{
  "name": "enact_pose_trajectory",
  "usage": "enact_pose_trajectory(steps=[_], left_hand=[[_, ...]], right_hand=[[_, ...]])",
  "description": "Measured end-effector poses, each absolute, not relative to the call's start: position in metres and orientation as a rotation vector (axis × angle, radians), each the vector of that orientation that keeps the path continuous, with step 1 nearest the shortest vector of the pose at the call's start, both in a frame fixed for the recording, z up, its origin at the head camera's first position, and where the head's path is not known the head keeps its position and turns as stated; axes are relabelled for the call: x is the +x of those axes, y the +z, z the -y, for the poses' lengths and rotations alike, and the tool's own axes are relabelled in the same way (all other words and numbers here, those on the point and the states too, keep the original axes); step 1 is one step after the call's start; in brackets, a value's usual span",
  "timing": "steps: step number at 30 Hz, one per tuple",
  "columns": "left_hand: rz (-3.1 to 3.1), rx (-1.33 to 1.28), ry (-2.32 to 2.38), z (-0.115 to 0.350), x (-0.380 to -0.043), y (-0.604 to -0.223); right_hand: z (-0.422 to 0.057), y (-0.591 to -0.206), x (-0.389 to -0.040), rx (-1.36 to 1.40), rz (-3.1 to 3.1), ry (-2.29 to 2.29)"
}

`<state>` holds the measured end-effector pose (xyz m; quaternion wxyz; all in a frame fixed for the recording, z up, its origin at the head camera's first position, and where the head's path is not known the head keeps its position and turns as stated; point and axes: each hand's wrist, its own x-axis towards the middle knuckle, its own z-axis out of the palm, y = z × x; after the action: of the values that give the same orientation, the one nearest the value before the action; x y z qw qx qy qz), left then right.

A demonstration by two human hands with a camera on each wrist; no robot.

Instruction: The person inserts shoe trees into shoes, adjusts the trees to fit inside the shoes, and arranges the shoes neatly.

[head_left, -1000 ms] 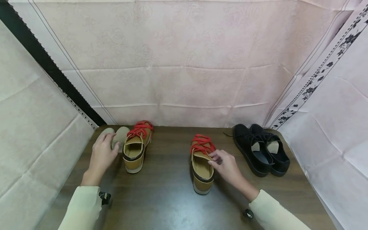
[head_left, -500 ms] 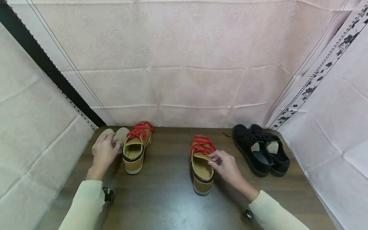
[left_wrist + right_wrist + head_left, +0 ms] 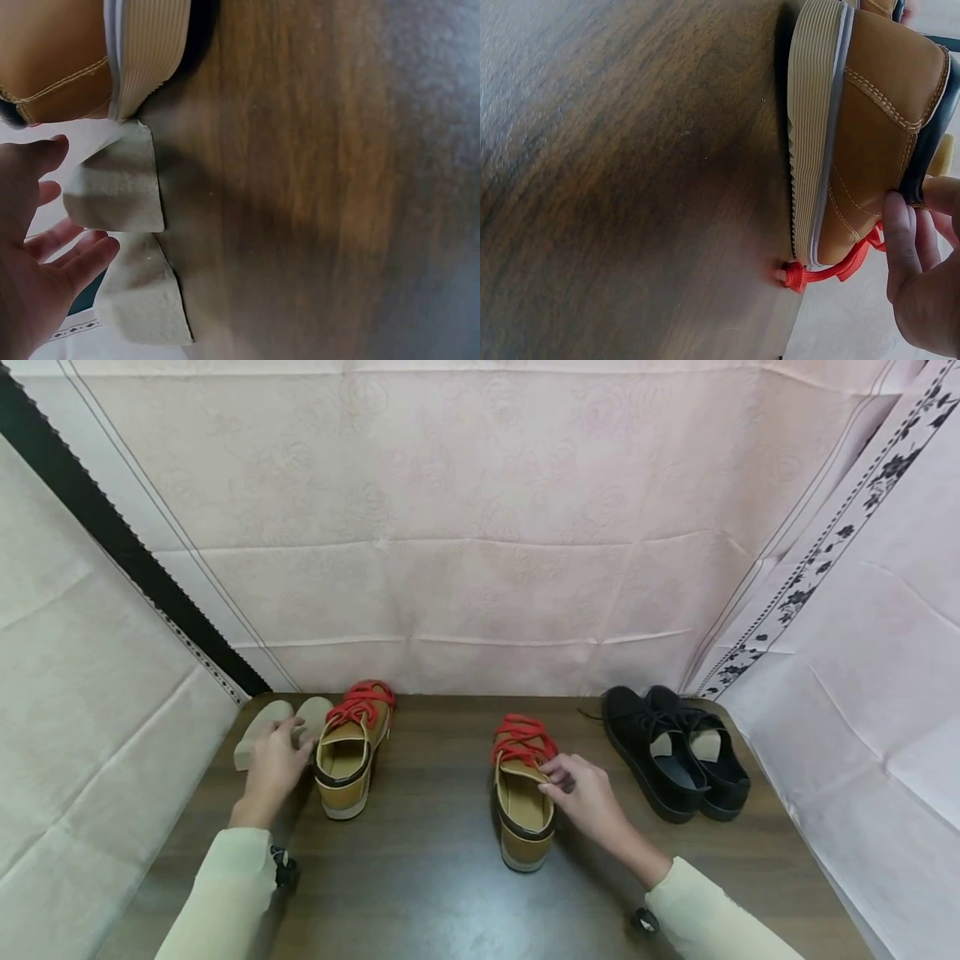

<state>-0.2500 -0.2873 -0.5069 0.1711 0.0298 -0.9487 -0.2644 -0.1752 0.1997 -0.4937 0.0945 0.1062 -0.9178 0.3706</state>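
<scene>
My right hand point(image 3: 588, 797) pinches the collar edge of a tan shoe point(image 3: 522, 852) with red laces, thumb and fingers either side of the rim. In the right wrist view the shoe point(image 3: 877, 105) stands on its ribbed sole. My left hand point(image 3: 273, 768) is over two pale grey-beige pieces with rounded far ends, the left one point(image 3: 258, 727) and the right one point(image 3: 313, 712). In the left wrist view its fingers point(image 3: 94, 259) are spread beside these pieces, gripping nothing; contact is unclear. The matching tan shoe point(image 3: 343, 797) stands just right of them.
A pair of black lace-up shoes point(image 3: 675, 760) stands side by side at the right of the brown wooden tabletop point(image 3: 420, 877). Pale cloth point(image 3: 480, 543) hangs behind the table and along both sides.
My left hand and forearm have shifted slightly to the right, and the left beige piece shows more. The right hand keeps its pinch on the shoe. The head view has shifted slightly.
</scene>
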Motion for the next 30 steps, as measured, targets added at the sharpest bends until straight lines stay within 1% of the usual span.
enact_pose_trajectory(steps=[10,30], left_hand=[[2.749,0.257,-0.778,0.287,-0.249,-0.514],[2.691,0.306,-0.817,0.282,-0.250,-0.518]], right_hand=[[-0.199,-0.494,-0.175,0.312,2.739,1.119],[-0.201,-0.495,-0.175,0.362,2.705,1.105]])
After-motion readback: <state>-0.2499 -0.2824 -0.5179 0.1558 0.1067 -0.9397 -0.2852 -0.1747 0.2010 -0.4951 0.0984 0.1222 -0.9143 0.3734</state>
